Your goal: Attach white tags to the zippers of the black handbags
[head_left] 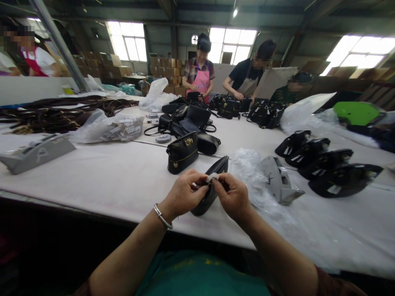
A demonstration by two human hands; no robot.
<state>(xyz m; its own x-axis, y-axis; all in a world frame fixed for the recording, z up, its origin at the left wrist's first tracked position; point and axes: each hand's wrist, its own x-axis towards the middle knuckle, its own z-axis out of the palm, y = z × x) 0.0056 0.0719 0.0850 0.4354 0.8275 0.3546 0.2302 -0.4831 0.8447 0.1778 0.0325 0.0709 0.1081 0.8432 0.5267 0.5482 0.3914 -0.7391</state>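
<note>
We note both hands at work just inside the near edge of the worktop [108,172]. The left hand [184,192] has its grip drawn together on one side of a pale strip [212,176]. The right hand [233,196] pinches the strip from the other side, its grip likewise closed down. We locate the black bag [219,166] directly behind and below the strip, by the near edge. The hands hide part of it, so we cannot tell whether they press on it too. A bangle [162,216] circles the left wrist [168,210].

Farther in from the near edge, a second bag [182,156] stands upright, a gold fitting [188,142] on its side. Behind it we record a bag pile [197,117] with a grey roll [163,139] at its left. Right of the hands lies crumpled plastic [248,168], just beside a grey holder [279,183]. Toward the right edge we count four bags [342,181] in a row. Toward the left edge: another holder [40,154], with dark straps [61,113] beyond. At the far edge stands a person in a pink apron [203,80].
</note>
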